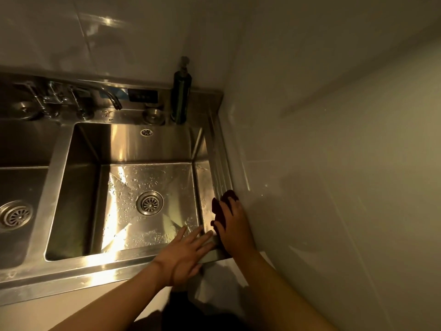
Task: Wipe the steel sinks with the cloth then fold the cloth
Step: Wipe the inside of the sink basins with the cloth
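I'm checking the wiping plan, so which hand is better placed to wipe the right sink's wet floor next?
The right hand: it presses the dark red cloth on the right sink's rim. The left hand rests empty.

Brushed, glossy steel sinks [133, 144], wet and beaded with droplets; soft matt dark-red cloth [223, 209]; smooth glossy wall tiles [334, 139]; shiny metal tap [112, 96].

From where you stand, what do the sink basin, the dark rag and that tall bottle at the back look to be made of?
Sink basin: brushed stainless steel, by its grey sheen and bright reflections under water drops.
Dark rag: soft fabric, dark red, crumpled under the right hand.
Tall bottle: dark, glossy, with a pump top; plastic or glass, I cannot tell.
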### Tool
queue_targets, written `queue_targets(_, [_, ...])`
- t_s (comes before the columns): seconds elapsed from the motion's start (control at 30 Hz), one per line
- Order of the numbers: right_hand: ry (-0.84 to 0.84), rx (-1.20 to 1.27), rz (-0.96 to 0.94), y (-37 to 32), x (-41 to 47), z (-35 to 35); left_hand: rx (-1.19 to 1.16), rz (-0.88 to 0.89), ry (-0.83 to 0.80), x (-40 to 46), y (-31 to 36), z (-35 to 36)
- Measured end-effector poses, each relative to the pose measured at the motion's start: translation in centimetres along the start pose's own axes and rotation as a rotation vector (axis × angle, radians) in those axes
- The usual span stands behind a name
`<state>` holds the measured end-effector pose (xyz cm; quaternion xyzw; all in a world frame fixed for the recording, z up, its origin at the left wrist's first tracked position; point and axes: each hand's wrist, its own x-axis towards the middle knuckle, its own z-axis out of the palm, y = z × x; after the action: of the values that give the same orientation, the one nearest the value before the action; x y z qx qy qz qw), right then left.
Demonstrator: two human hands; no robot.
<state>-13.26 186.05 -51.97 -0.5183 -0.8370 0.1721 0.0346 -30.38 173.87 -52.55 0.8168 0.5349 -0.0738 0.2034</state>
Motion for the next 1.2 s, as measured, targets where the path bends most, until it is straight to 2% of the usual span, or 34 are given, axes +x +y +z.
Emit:
queue_targets(0.2, [-0.01, -0.051, -0.027, 0.2, 2.1, 1.0, -0.003, 0.06, -0.013, 2.2, -1.8, -0.3])
queue_targets(0.4, [0.001, -0.043, -0.025, -0.9, 9.2, 0.9, -0.14, -0.091, 0.126, 4.8, -3.3, -1.4])
queue_targets(0.5, [0.009, -0.035, -0.057, -1.2, 13.6, 0.7, -0.16, -0.111, 0.176, 6.8, -5.0, -2.8])
queue_targets(0.63, [0.015, 0.023, -0.092, -1.6, 19.6, 0.2, -0.11, -0.055, 0.151, 9.8, -7.0, -3.7])
queue_targets(0.9, [0.024, 0.015, -0.133, -3.1, 30.9, -1.0, -0.178, -0.128, 0.218, 13.9, -11.0, -4.5])
queue_targets(1.2, [0.044, 0.039, -0.132, -3.7, 36.3, -0.7, -0.23, -0.125, 0.211, 14.2, -11.7, -4.1])
